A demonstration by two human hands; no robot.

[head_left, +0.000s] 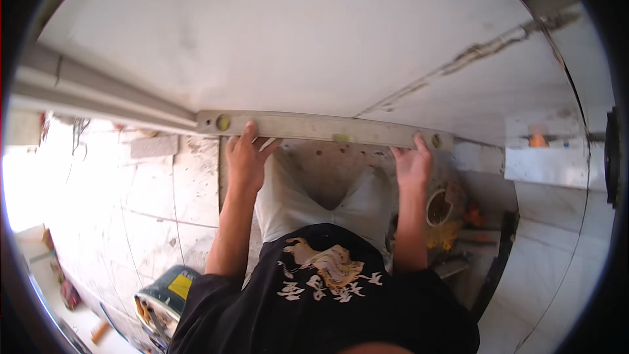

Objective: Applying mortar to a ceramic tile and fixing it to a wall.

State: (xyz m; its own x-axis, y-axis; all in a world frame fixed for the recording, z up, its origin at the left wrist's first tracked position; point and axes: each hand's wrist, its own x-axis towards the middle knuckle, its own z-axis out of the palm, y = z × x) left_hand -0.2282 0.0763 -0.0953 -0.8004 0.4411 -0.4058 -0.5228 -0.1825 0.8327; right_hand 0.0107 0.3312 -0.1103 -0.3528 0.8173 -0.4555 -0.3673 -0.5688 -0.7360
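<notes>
A long grey spirit level (308, 126) with round yellow vials lies along the bottom edge of a large white wall tile (295, 39). My left hand (246, 157) presses on its left part, fingers spread against the bar. Near the level's right end, my right hand (414, 161) holds it from below with the fingertips on the bar. My knees in white trousers sit just below the level.
A grey metal rail (98, 89) runs along the wall at left. Pale floor tiles (157, 203) spread to the left. A bucket of tools (160, 301) stands at lower left. A round container (440, 206) and debris lie at right.
</notes>
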